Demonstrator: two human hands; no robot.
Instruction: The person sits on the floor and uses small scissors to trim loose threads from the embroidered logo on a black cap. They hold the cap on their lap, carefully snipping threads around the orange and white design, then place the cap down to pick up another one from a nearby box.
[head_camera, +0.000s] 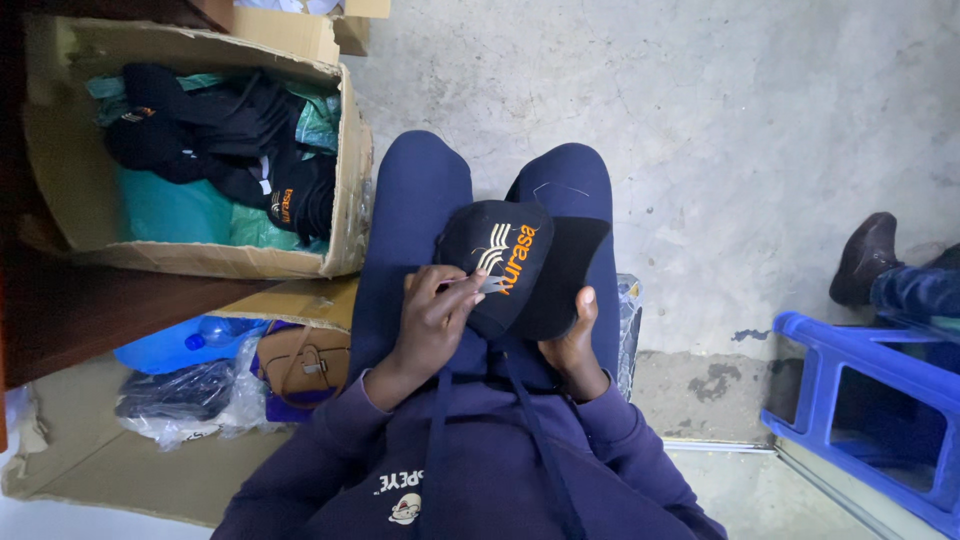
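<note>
My left hand (432, 318) fingers pinch a small metal snip against the embroidery of the black cap (500, 270) on my lap, right hand (572, 340) clamped under its brim at four o'clock, trimming seemingly midway, more caps boxed (345, 180) at ten o'clock

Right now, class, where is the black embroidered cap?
In the head view, the black embroidered cap rests on the person's lap, centre frame, held between the left hand and right hand.
</note>
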